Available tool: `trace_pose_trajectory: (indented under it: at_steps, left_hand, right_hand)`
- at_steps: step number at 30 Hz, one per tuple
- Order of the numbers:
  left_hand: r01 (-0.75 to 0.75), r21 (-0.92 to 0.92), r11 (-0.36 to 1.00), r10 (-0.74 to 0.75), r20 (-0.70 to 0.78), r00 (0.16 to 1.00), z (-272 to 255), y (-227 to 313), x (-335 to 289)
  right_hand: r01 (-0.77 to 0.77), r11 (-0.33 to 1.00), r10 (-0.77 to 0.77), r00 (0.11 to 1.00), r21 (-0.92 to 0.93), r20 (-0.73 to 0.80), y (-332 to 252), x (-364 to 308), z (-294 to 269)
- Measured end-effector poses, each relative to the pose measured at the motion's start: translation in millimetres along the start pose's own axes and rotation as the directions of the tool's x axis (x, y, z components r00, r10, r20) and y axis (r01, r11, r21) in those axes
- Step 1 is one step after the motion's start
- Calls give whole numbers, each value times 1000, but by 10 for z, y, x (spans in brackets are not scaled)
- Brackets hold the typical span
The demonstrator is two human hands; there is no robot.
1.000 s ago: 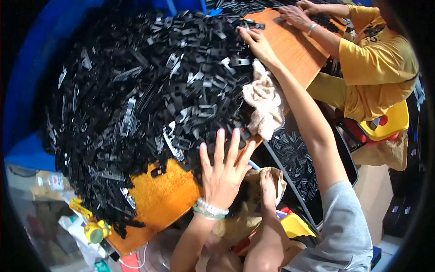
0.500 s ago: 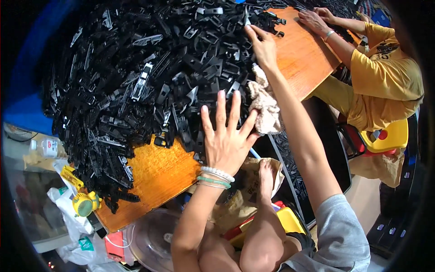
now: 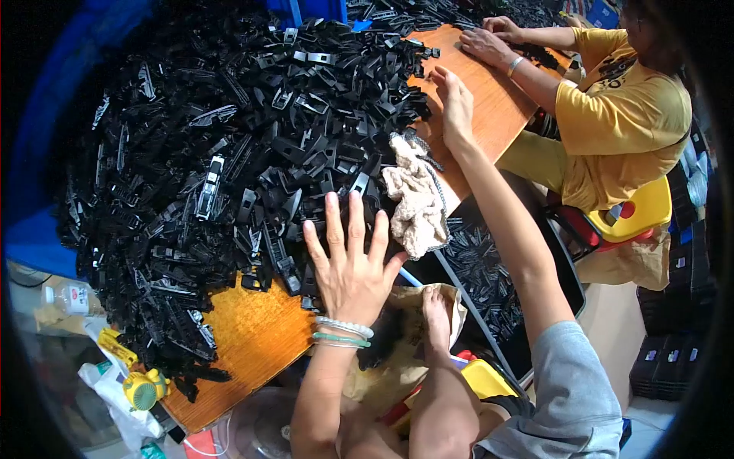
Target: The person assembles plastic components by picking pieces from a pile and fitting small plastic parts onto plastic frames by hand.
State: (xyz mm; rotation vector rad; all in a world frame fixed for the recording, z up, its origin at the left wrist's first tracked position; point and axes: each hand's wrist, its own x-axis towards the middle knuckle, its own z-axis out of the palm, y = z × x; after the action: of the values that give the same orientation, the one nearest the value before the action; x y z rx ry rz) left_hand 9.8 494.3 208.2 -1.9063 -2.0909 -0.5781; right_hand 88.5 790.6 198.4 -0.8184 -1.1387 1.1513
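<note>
A large heap of black plastic clip-like parts [image 3: 252, 145] covers most of the orange wooden table [image 3: 264, 329]. My left hand [image 3: 352, 268] rests at the heap's near edge, fingers spread, with nothing held. Just right of it lies a crumpled cream knitted cloth [image 3: 417, 199] with a grey edge, at the table's side. Beyond the cloth, my right hand [image 3: 456, 107] is held edge-on beside the heap's right side, over bare wood. Its fingers are extended and slightly bent, and I see nothing in them.
A co-worker in a yellow shirt [image 3: 612, 130] sits at the right, hands on the table. Below the table edge stands a black tray [image 3: 489, 275] of similar parts. A yellow-green handheld fan [image 3: 145, 389] and a plastic bottle [image 3: 73, 298] are at left.
My right hand has come off the heap's parts and turned edge-on over the wood. My left hand stays spread at the near edge. The whole view has shifted.
</note>
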Motion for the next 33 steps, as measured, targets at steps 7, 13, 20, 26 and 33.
trace_pose_trajectory:
  at_steps: [7, 13, 20, 26, 33]
  left_hand:
    - [-36, 24, 999, 35, 43, 998, -90, -153, 40]
    - [-24, 39, 999, 24, 12, 1000, -85, -93, -48]
    - [8, 17, 1000, -9, 73, 997, -239, 24, -120]
    - [-6, -137, 991, 1, -39, 999, -575, -3, -602]
    - [298, -202, 933, -347, -288, 893, -628, -538, -823]
  right_hand:
    - [398, 506, -241, 917, -765, 317, 117, 589, -417]
    - [631, 115, -203, 771, -768, 603, 191, 704, -423]
    - [612, 467, -382, 791, -638, 479, -197, 481, -610]
    - [711, 680, -465, 609, -181, 643, -1029, -1501, -629]
    - [722, 692, -338, 305, 15, 890, -824, -2659, -414]
